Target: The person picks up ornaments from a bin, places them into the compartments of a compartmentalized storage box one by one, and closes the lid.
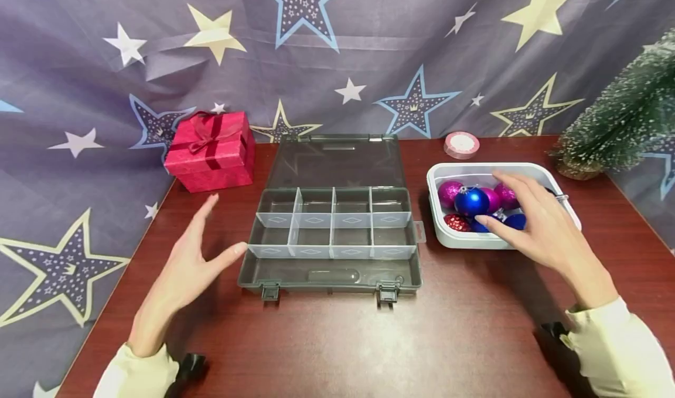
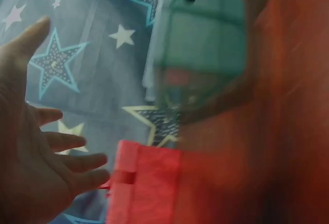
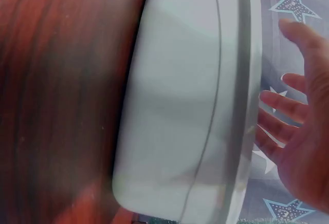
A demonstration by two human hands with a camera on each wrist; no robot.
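White plastic makes up the oblong tub (image 1: 464, 241) standing on the right of the reddish-brown wooden tabletop (image 1: 337, 339), and glossy and glittery baubles lie inside it: a shiny blue bauble (image 1: 471, 202) near the left, a magenta bauble (image 1: 449, 193) just beside it, a red patterned bauble (image 1: 456, 223) in the near left corner, with more blue and magenta ones partly hidden. Over the tub's right half hovers the right hand (image 1: 545, 228), its grip relaxed, thumb apart from the lightly bent fingers; whether a fingertip meets a bauble cannot be told. The right wrist view shows those fingers beyond the tub's pale outer wall, level with its rim. At the other side, the left hand (image 1: 181, 266) is raised near the grey organizer (image 1: 332, 276), its grip loose with thumb and fingers spread wide, the thumb tip just beside the left edge. Smoky and see-through, the organizer sits mid-table, lid (image 1: 337, 169) tipped back; pale dividers make two rows of four compartments behind one long front section, and two latches (image 1: 270, 293) hang at its front edge. Behind the left hand stands a red gift box (image 1: 216, 159) with a dark red bow. A pink ribbon roll (image 1: 462, 145) lies behind the tub, near a frosted miniature tree (image 1: 614, 114) at the far right.
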